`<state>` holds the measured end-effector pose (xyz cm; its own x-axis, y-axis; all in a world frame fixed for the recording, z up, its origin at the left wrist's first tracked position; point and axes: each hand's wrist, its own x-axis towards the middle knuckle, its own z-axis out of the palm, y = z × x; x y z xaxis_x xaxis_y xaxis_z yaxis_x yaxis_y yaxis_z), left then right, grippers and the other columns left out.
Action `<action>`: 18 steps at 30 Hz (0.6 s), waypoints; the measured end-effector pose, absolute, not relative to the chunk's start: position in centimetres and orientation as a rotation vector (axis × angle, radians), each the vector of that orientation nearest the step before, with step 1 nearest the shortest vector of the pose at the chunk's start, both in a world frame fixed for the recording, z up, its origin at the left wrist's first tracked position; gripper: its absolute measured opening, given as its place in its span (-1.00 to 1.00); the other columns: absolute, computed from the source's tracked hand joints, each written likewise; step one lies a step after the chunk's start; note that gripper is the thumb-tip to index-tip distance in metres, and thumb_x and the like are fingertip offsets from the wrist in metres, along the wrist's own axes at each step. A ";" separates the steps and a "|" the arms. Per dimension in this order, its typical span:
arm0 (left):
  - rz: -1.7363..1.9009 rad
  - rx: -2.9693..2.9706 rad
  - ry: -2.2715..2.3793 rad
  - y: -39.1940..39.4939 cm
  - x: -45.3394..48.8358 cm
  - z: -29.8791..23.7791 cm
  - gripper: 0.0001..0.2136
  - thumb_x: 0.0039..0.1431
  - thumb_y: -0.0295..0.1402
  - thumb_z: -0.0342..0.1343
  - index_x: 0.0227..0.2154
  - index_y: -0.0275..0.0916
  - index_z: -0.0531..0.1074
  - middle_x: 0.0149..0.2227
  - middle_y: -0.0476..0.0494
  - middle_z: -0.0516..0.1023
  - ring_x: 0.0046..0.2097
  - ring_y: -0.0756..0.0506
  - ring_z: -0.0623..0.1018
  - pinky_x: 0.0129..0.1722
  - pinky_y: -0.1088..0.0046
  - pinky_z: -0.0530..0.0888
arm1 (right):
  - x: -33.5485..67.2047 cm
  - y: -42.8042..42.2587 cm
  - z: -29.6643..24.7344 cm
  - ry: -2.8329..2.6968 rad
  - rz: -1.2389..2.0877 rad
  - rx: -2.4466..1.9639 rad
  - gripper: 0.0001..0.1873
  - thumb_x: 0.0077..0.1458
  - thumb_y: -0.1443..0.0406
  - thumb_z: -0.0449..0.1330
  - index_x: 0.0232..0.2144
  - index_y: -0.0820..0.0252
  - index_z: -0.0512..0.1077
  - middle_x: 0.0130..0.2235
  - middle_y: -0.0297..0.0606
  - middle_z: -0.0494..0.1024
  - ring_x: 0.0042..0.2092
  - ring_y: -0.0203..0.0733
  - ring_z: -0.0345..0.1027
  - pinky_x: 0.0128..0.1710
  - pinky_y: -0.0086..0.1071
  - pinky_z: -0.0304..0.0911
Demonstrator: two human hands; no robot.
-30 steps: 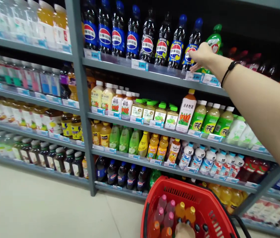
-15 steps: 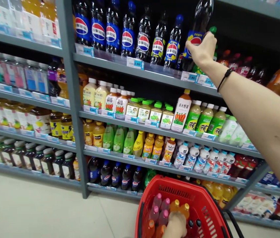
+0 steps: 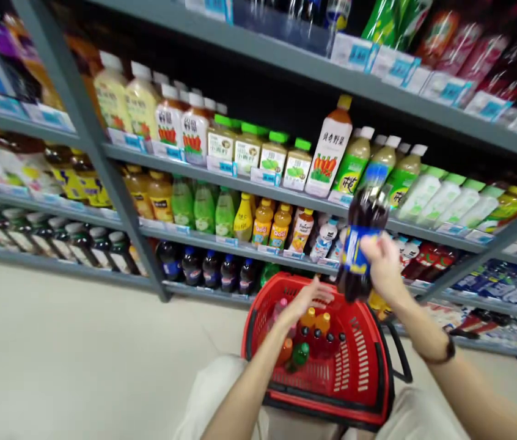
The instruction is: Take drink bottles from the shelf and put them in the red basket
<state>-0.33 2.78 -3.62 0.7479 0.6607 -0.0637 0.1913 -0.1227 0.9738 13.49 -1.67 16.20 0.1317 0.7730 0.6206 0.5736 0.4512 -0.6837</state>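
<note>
My right hand [image 3: 384,263] is wrapped round a dark cola bottle [image 3: 362,235] with a blue label and blue cap, held upright but slightly tilted in front of the shelves. Motion blurs the bottle somewhat. Over the far left part of the red shopping basket [image 3: 363,400], my left hand [image 3: 311,299] is stretched out with its fingers apart, holding nothing. Inside the basket stand several bottles: orange ones with yellow caps [image 3: 316,319], a green-capped bottle [image 3: 301,353], pink-capped ones [image 3: 280,305] partly behind my left hand, and dark-capped ones.
Shelves of drinks rise in front, with a grey shelf edge [image 3: 281,46] at the top. A tall carrot juice bottle [image 3: 329,146] and green-capped jars [image 3: 272,153] stand mid-shelf. My legs flank the basket; its black handle [image 3: 398,354] hangs at the right. Pale floor [image 3: 79,354] lies left.
My right hand has brought the cola bottle down from the top shelf toward the basket. My left hand has risen from among the basket's bottles and opened. The view has tilted downward.
</note>
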 end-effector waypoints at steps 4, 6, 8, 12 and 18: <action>0.966 1.021 0.351 3.1 0.2 -3.3 -0.31 0.30 0.21 -0.04 0.19 -0.29 0.43 0.20 -0.40 0.51 0.20 -0.25 0.53 0.23 0.18 0.42 | 15.2 -7.2 1.7 -1.418 0.601 -1.476 -0.49 0.17 0.00 0.31 0.00 0.24 0.46 -0.16 -0.14 0.65 -0.20 -0.09 0.55 -0.17 -0.29 0.49; 0.999 0.935 0.384 2.5 0.9 -3.6 -0.39 0.00 -0.01 0.43 0.05 -0.27 0.54 0.13 -0.36 0.58 0.16 -0.26 0.55 0.27 0.15 0.38 | 15.6 -8.4 -2.8 -1.329 0.707 -1.542 -0.46 0.17 -0.02 0.29 -0.01 0.28 0.46 -0.18 -0.11 0.66 -0.22 -0.06 0.56 -0.18 -0.27 0.50; 0.952 0.937 0.479 1.9 1.8 -4.2 -0.39 -0.20 -0.17 0.56 -0.04 -0.29 0.59 0.04 -0.35 0.64 0.10 -0.26 0.60 0.27 0.12 0.38 | 15.8 -9.0 -5.5 -1.271 0.758 -1.563 -0.46 0.16 -0.02 0.29 0.00 0.28 0.45 -0.17 -0.09 0.66 -0.20 -0.04 0.57 -0.16 -0.25 0.50; 0.903 0.924 0.520 1.6 2.9 -5.1 -0.40 -0.24 -0.23 0.58 -0.07 -0.30 0.60 0.01 -0.34 0.65 0.05 -0.22 0.62 0.25 0.14 0.40 | 16.4 -9.6 -7.1 -1.205 0.828 -1.533 -0.50 0.17 0.03 0.31 0.01 0.24 0.45 -0.13 -0.11 0.65 -0.16 -0.05 0.56 -0.10 -0.24 0.48; 0.927 0.954 0.489 2.9 2.7 -5.8 -0.42 -0.31 -0.42 0.59 -0.10 -0.27 0.63 -0.06 -0.26 0.69 0.01 -0.18 0.63 0.15 0.24 0.46 | 16.8 -8.7 -7.5 -1.156 0.920 -1.458 -0.46 0.14 0.06 0.36 0.08 0.16 0.41 0.02 -0.13 0.59 -0.04 -0.07 0.52 0.03 -0.23 0.43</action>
